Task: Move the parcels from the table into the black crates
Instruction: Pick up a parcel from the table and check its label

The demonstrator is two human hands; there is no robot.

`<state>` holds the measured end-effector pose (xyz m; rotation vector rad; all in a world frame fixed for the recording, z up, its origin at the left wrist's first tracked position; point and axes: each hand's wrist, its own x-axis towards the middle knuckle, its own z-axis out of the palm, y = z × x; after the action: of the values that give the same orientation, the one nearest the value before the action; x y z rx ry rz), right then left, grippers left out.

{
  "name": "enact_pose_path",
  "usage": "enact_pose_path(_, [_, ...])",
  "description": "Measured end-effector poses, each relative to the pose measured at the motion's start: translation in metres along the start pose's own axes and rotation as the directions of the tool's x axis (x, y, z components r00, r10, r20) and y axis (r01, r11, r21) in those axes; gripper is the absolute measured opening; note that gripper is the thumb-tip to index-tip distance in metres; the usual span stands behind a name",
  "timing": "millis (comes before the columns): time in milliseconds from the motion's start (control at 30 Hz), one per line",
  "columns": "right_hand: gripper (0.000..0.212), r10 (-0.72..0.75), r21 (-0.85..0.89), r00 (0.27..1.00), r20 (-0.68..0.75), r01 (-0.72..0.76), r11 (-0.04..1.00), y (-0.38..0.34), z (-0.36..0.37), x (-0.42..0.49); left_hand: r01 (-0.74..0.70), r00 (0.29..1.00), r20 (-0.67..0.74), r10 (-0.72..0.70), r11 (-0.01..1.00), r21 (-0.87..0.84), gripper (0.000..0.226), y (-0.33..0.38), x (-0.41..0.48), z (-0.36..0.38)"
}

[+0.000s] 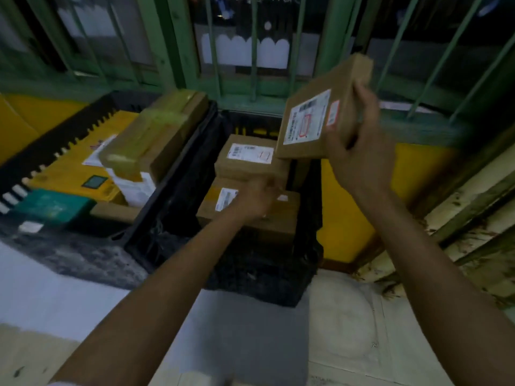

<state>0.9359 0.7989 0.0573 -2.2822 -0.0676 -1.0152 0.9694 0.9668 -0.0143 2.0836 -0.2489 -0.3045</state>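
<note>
Placing step: right hand (362, 162) gripped labelled parcel (306, 121) above black crate (259, 274), left hand (256, 199) touched packed parcel (281, 218) inside it, grip unclear; next likely needs lowering onto that stack.

1. Green window frame (178, 51) spans the far wall, with upright green bars (253, 65) across the glass.
2. Behind the glass: dark, with 1 white scallop-edged panel (245, 51); detail blurred.
3. Yellow wall (342, 218) below the sill.
4. Right side: cream painted woodwork (459, 218), paint flaking, dark stains.
5. Floor (242, 330) grey at centre, paler at left and right.
6. Light dim.
</note>
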Motion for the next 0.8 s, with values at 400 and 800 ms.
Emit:
enact_pose_path(400, [0.069, 0.213, -0.614, 0.949, 0.232, -0.027, 0.789, 0.018, 0.093, 0.07, -0.472, 0.875, 0.442, 0.2, 0.561, 0.68, 0.044, -0.046, 0.165, 0.0])
enact_pose_path(800, [0.06, 0.274, -0.706, 0.869, 0.411, 0.114, 0.699, -0.001, 0.134, 0.131, -0.589, 0.808, 0.47, 0.356, 0.454, 0.669, 0.036, -0.061, 0.172, -0.017])
